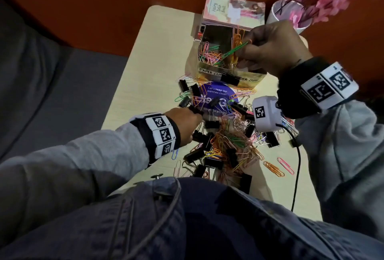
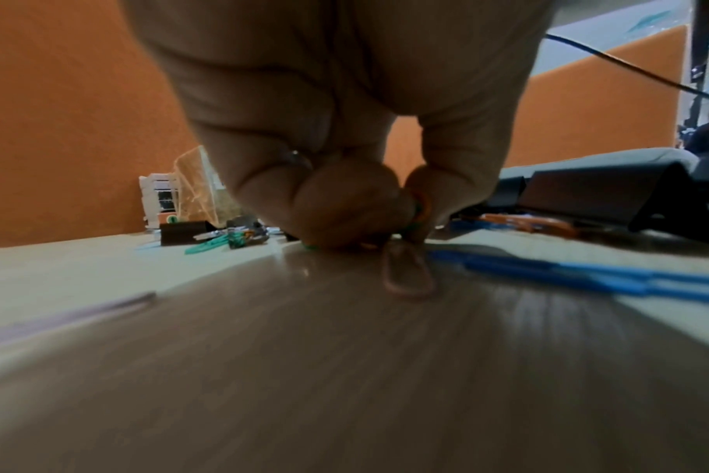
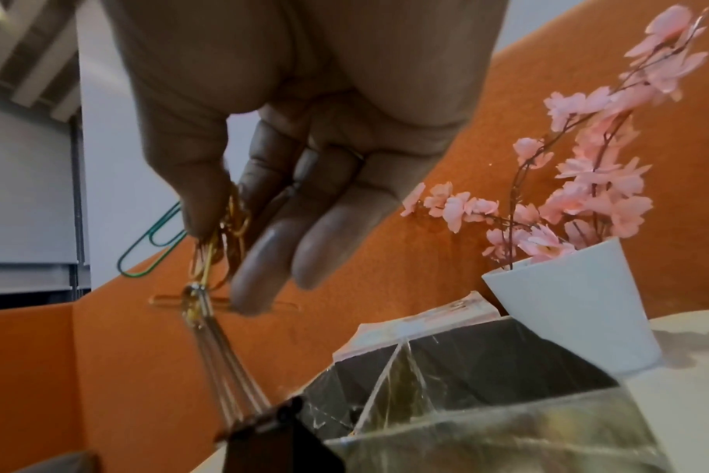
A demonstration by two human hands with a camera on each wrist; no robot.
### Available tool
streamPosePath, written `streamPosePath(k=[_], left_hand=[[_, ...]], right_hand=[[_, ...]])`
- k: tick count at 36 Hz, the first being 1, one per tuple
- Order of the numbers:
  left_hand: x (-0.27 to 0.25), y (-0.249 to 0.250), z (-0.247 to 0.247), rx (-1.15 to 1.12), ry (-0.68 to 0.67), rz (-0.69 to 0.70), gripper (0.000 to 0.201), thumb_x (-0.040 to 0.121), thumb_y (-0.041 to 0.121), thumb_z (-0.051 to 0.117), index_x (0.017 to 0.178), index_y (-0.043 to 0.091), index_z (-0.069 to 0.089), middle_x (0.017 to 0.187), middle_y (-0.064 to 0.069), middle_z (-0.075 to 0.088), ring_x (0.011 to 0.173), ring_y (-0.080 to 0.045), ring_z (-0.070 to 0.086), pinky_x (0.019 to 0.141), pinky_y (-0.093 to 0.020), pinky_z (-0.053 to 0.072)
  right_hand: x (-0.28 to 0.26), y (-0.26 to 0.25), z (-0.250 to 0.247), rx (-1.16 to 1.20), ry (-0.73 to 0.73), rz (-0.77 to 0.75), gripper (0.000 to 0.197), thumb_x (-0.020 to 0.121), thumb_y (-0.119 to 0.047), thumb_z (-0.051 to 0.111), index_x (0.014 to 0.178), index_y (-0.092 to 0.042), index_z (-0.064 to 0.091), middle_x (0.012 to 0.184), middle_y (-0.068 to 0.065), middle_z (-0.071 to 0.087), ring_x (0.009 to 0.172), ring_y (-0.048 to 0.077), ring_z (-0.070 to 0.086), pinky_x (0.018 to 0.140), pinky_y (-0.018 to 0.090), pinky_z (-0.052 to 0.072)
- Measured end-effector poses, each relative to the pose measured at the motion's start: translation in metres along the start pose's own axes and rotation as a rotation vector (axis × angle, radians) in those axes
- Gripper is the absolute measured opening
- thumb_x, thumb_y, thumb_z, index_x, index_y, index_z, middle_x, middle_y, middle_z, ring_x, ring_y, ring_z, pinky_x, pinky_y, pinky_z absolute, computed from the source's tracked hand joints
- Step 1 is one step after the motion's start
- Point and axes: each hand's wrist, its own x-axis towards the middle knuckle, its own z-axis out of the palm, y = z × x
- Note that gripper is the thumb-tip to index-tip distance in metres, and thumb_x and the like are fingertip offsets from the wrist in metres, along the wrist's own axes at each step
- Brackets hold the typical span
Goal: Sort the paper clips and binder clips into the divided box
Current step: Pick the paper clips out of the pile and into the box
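Divided box [image 1: 226,71], 12 o'clock: paper-clip side part-filled. Mixed pile [image 1: 226,145], 6 o'clock: most unsorted. Right hand [image 1: 276,52] pinches green paper clip [image 1: 234,49] over box. Left hand [image 1: 185,122] pinches clips on table [image 1: 145,72].

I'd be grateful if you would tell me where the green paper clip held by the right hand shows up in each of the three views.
Head: green paper clip upper centre, pinched by the right hand over the divided box.
Left wrist: not in it.
Right wrist: the clip sits left of centre, sticking out beside the thumb.
Shared landmark: the white pot of pink flowers, in the head and right wrist views.
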Motion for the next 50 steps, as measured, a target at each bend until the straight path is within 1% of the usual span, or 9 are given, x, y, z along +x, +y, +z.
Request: streamPosePath(k=[9, 17, 23, 27, 31, 36, 43, 46, 50], left_hand=[[-0.008, -0.018, -0.006, -0.322, 0.077, -0.119, 0.022, 0.082, 0.014, 0.062, 0.079, 0.019, 0.041, 0.066, 0.010, 0.041, 0.065, -0.014, 0.042, 0.053, -0.023, 0.030], [-0.013, -0.030, -0.013, -0.523, 0.212, -0.175, 0.027, 0.075, 0.012, 0.070, 0.067, 0.022, 0.046, 0.067, 0.005, 0.055, 0.061, -0.017, 0.050, 0.054, -0.027, 0.038], [-0.013, -0.037, -0.051, -0.635, 0.303, -0.158, 0.026, 0.080, 0.018, 0.070, 0.068, 0.025, 0.048, 0.070, 0.007, 0.054, 0.062, -0.012, 0.051, 0.055, -0.024, 0.037], [-0.007, -0.046, -0.092, -0.713, 0.471, -0.163, 0.024, 0.081, 0.022, 0.069, 0.069, 0.024, 0.048, 0.069, 0.004, 0.056, 0.056, -0.010, 0.052, 0.049, -0.023, 0.041], [0.017, -0.054, -0.127, -0.721, 0.595, -0.151, 0.031, 0.080, 0.006, 0.066, 0.066, 0.025, 0.046, 0.065, 0.002, 0.055, 0.050, -0.005, 0.052, 0.038, -0.014, 0.042], [0.067, -0.052, -0.148, -0.595, 0.557, -0.145, 0.031, 0.079, 0.005, 0.062, 0.066, 0.025, 0.042, 0.067, 0.004, 0.050, 0.062, -0.014, 0.048, 0.054, -0.028, 0.043], [0.115, -0.029, -0.137, -0.298, 0.389, -0.137, 0.024, 0.086, 0.025, 0.063, 0.100, 0.005, 0.065, 0.101, -0.012, 0.067, 0.085, -0.024, 0.057, 0.081, -0.035, 0.049], [0.119, -0.028, -0.130, -0.219, 0.381, -0.134, 0.039, 0.084, 0.024, 0.065, 0.119, 0.008, 0.061, 0.118, -0.014, 0.064, 0.102, -0.030, 0.061, 0.088, -0.039, 0.050], [0.096, -0.030, -0.123, -0.204, 0.508, -0.080, 0.029, 0.085, 0.024, 0.066, 0.112, 0.015, 0.063, 0.115, -0.008, 0.061, 0.100, -0.025, 0.059, 0.085, -0.037, 0.050]], right_hand=[[-0.008, 0.023, 0.009, -0.043, -0.087, 0.093, 0.019, 0.081, -0.011, 0.071, 0.064, -0.013, 0.063, 0.069, 0.002, 0.073, 0.057, 0.014, 0.071, 0.054, 0.031, 0.056], [-0.005, 0.014, 0.005, -0.047, 0.037, 0.040, 0.011, 0.083, -0.008, 0.066, 0.073, -0.009, 0.068, 0.066, 0.006, 0.072, 0.061, 0.020, 0.072, 0.062, 0.040, 0.060], [0.046, -0.006, 0.031, -0.653, 0.218, -0.056, 0.018, 0.090, -0.019, 0.056, 0.099, -0.016, 0.071, 0.093, 0.004, 0.069, 0.089, 0.023, 0.065, 0.084, 0.033, 0.053], [0.061, -0.002, 0.053, -1.045, -0.006, -0.106, 0.021, 0.092, -0.017, 0.052, 0.106, -0.009, 0.065, 0.101, 0.017, 0.066, 0.092, 0.034, 0.063, 0.077, 0.040, 0.049], [0.058, 0.008, 0.051, -0.947, -0.079, -0.079, 0.029, 0.084, -0.023, 0.060, 0.112, -0.018, 0.067, 0.112, 0.016, 0.066, 0.100, 0.035, 0.062, 0.083, 0.040, 0.049], [0.023, 0.016, 0.007, -0.796, 0.217, -0.077, 0.028, 0.086, -0.024, 0.050, 0.100, -0.015, 0.071, 0.099, 0.016, 0.070, 0.091, 0.035, 0.063, 0.076, 0.035, 0.049], [-0.012, 0.072, 0.009, -1.031, -0.231, 0.209, 0.030, 0.088, -0.031, 0.057, 0.115, -0.020, 0.066, 0.108, 0.018, 0.065, 0.096, 0.035, 0.063, 0.076, 0.035, 0.048], [-0.014, 0.080, 0.023, -1.077, -0.221, 0.176, 0.032, 0.088, -0.040, 0.053, 0.115, -0.025, 0.064, 0.114, 0.011, 0.065, 0.100, 0.033, 0.063, 0.079, 0.036, 0.050], [-0.013, 0.080, 0.035, -1.123, -0.207, 0.122, 0.032, 0.093, -0.036, 0.047, 0.112, -0.017, 0.065, 0.116, 0.011, 0.064, 0.104, 0.034, 0.061, 0.081, 0.036, 0.048]])
